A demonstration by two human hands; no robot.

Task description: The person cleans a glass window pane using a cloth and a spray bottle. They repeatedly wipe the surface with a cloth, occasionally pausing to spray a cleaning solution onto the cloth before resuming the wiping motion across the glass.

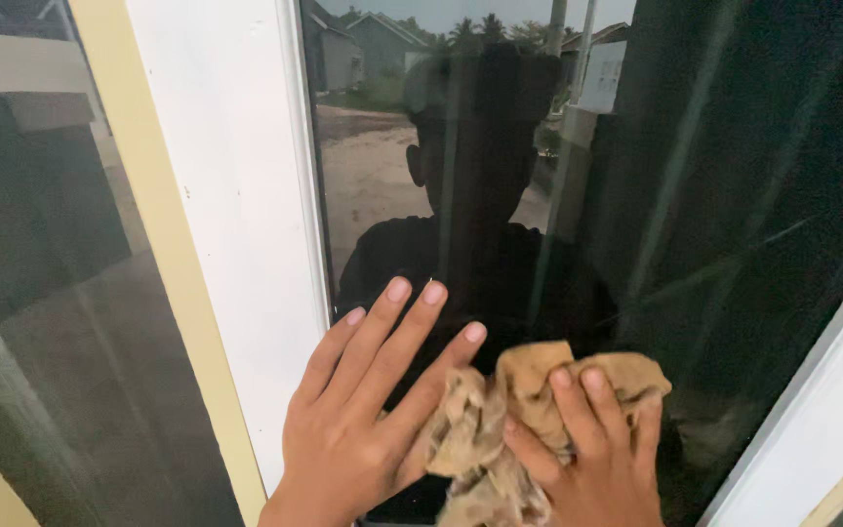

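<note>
**Hands and Cloth on the Window Glass**

Both hands sit lowest in the view and closest to the camera. Left hand (353, 420): grip open, palm flat, fingers spread and pointing up. The palm and little finger overlap the white frame post (236, 195); the other fingertips lie on the dark glass pane (734, 195). The thumb reaches right and touches the cloth (529, 390).

Right hand (592, 459): grip closed on the cloth, fingers curled over its top and pressing it against the pane. The cloth is tan, crumpled into a bunch, and lies on the lower part of the pane, just right of the left hand and partly under the right hand's fingers. A loose fold hangs below, between the two hands.

The pane reflects a dark outline of a person, with houses, trees and a sandy yard behind. A yellow strip (163, 254) runs beside the white post on its left. A second white frame bar (831, 410) slants across the lower right corner.
</note>
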